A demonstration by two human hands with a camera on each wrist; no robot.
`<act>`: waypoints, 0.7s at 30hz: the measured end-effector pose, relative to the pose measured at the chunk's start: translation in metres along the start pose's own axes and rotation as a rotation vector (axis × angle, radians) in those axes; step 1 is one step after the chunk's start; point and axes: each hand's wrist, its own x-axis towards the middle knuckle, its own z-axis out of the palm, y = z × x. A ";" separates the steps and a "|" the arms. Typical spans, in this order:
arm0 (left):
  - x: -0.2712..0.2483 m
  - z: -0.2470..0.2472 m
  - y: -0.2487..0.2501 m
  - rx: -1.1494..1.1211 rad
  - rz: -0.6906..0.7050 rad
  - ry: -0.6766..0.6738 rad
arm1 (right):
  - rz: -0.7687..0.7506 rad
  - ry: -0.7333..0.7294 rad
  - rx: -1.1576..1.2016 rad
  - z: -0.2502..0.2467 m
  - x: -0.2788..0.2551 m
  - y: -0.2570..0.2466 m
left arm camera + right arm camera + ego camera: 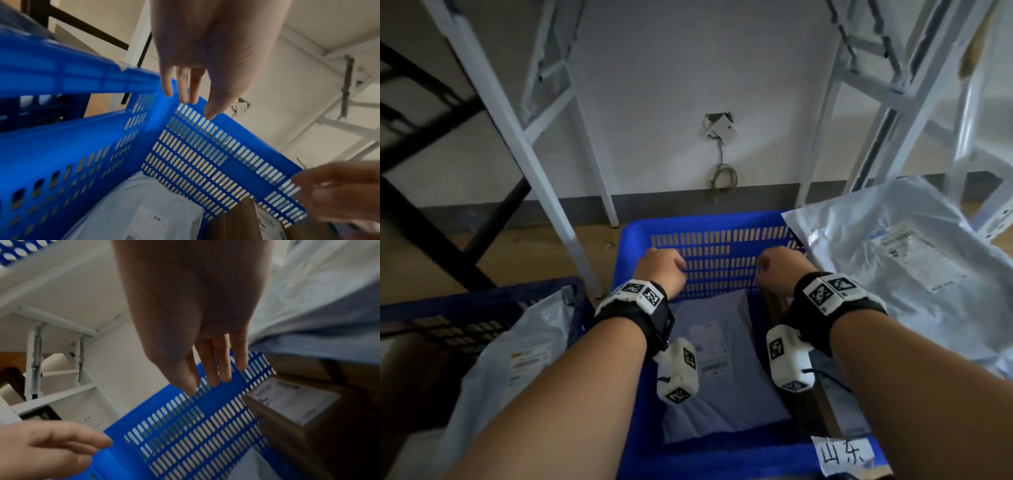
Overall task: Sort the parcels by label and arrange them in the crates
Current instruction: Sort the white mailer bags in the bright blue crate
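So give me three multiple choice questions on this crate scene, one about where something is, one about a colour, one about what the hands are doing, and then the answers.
1. Where does the grey parcel with the label lie?
A. on the floor of the middle crate
B. on the wall
C. under the black frame

2. What colour is the middle crate?
A. red
B. bright blue
C. white

3. What are the left hand and right hand doing?
A. both grip a parcel
B. both hold nothing, with fingers pointing at the crate's far wall
C. one holds a pen

Answers: 1 A, the head view shows it flat inside the crate; 2 B, all views show blue slotted walls; 3 B, both wrist views show loose fingers holding nothing.
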 end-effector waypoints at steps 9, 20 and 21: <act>0.024 -0.010 -0.048 -0.105 -0.096 0.169 | 0.134 -0.280 -0.029 0.087 0.054 0.000; 0.039 -0.002 -0.059 -0.179 -0.185 0.136 | 0.556 -0.610 0.254 0.193 0.035 0.048; 0.038 -0.002 -0.058 -0.173 -0.195 0.139 | 0.588 -0.672 0.260 0.197 0.028 0.050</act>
